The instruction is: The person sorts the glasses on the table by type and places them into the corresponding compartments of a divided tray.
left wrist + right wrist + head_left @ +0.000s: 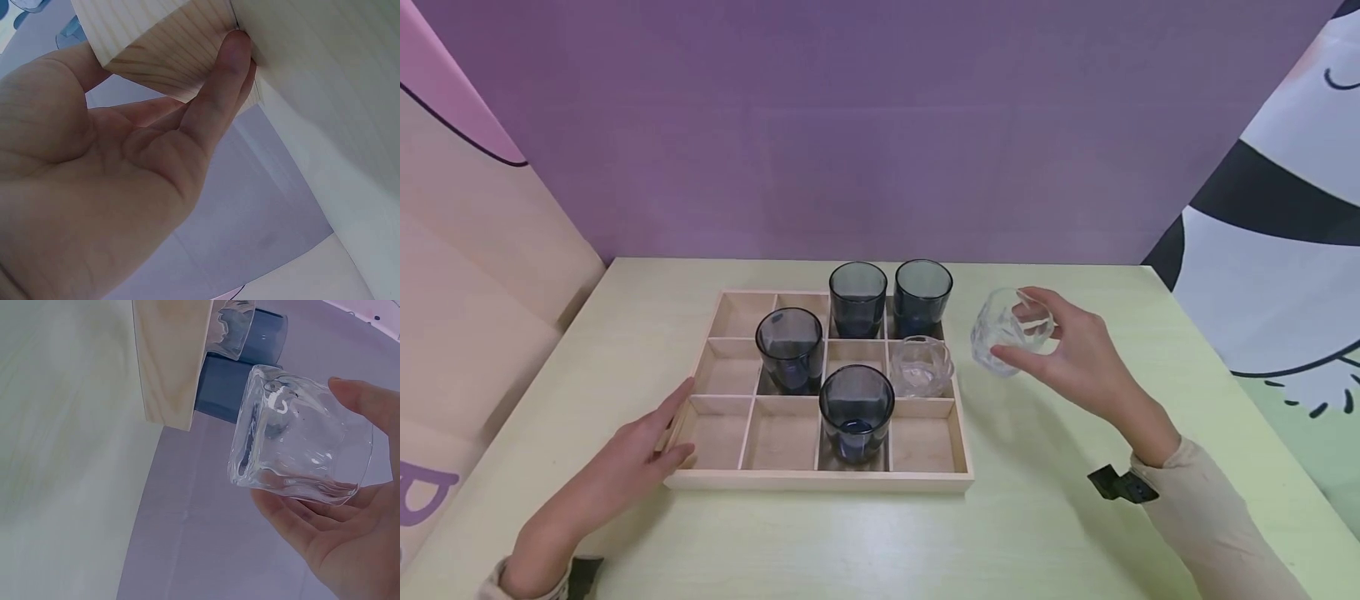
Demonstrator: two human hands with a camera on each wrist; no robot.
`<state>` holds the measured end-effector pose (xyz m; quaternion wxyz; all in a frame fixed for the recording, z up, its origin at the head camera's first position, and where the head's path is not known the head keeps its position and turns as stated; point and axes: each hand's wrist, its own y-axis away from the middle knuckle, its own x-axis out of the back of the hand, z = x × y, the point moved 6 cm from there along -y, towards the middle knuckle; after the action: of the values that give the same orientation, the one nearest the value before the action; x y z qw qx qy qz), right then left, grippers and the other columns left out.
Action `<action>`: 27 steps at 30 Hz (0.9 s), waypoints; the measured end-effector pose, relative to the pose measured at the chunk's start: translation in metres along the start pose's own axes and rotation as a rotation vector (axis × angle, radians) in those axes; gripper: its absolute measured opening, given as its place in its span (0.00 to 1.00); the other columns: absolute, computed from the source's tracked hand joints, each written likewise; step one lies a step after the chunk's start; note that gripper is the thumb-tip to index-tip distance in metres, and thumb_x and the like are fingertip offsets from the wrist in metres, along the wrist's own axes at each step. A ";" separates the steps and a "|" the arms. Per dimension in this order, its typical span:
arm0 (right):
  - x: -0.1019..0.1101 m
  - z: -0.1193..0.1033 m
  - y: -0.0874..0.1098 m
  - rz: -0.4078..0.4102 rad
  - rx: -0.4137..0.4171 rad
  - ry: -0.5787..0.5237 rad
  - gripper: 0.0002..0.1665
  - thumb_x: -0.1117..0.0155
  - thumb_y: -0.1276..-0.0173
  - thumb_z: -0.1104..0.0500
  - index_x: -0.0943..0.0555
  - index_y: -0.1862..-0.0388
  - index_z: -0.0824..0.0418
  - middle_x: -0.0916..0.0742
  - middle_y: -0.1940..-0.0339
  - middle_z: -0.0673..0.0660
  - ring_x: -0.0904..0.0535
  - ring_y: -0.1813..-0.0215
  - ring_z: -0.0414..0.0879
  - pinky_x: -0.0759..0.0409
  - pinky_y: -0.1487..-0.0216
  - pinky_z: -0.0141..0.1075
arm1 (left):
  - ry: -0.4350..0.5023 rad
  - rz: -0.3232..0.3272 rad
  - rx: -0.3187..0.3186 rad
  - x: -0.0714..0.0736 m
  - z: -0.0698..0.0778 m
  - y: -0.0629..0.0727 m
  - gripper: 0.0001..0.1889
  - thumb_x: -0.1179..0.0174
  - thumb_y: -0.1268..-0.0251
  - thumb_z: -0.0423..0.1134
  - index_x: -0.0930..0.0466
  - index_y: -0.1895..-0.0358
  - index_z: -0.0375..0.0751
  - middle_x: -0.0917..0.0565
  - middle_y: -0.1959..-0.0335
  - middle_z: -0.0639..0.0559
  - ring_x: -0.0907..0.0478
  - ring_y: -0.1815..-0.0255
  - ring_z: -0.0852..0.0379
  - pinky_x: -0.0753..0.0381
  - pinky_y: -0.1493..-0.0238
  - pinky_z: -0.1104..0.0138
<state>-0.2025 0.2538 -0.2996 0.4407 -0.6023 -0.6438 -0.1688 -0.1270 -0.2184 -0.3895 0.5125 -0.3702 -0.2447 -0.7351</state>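
My right hand [1078, 350] holds a clear faceted drinking glass [1003, 337], tilted, in the air right of the wooden divided tray [820, 480]. Thumb and fingers lie on opposite sides of this glass [300, 437] in the right wrist view. At the tray's left side my left hand [617, 475] grips the wall near the front corner, with the thumb over the rim and fingers along the outside [212, 94]. Another clear glass [920, 371] stands in the middle row's rightmost compartment.
Dark grey tumblers occupy several compartments: two at the back right [858, 304] [922, 300], one in the middle row [790, 354], one in front [856, 417]. The pale table [865, 542] ends at a purple backdrop [880, 167].
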 end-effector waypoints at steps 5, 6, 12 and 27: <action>0.003 -0.006 0.005 0.002 0.001 -0.006 0.45 0.21 0.43 0.51 0.30 0.30 0.62 0.13 0.48 0.59 0.21 0.43 0.54 0.25 0.46 0.53 | 0.001 -0.001 0.007 -0.002 -0.001 0.000 0.42 0.40 0.28 0.37 0.57 0.20 0.35 0.38 0.27 0.29 0.24 0.55 0.54 0.25 0.48 0.51; 0.004 -0.008 0.006 0.007 0.002 -0.006 0.45 0.21 0.43 0.51 0.30 0.30 0.62 0.13 0.48 0.58 0.21 0.43 0.53 0.25 0.46 0.52 | 0.001 -0.003 0.012 -0.002 -0.001 0.001 0.42 0.40 0.28 0.36 0.57 0.20 0.36 0.38 0.27 0.30 0.23 0.57 0.55 0.25 0.48 0.52; 0.006 -0.019 0.016 0.029 0.022 -0.003 0.46 0.19 0.46 0.53 0.29 0.31 0.62 0.12 0.50 0.55 0.21 0.45 0.50 0.26 0.48 0.50 | 0.002 0.009 0.001 0.000 0.000 0.001 0.42 0.40 0.29 0.35 0.57 0.20 0.35 0.38 0.27 0.29 0.24 0.49 0.50 0.27 0.45 0.47; 0.001 -0.042 0.033 0.036 0.109 -0.014 0.46 0.17 0.49 0.54 0.26 0.32 0.58 0.13 0.52 0.50 0.20 0.47 0.46 0.23 0.46 0.42 | -0.025 0.016 -0.005 0.001 0.002 0.000 0.42 0.40 0.29 0.34 0.56 0.20 0.35 0.32 0.31 0.32 0.25 0.59 0.56 0.26 0.49 0.51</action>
<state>-0.1562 0.2302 -0.2854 0.4713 -0.5899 -0.6443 -0.1213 -0.1265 -0.2177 -0.3878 0.5143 -0.3826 -0.2464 -0.7269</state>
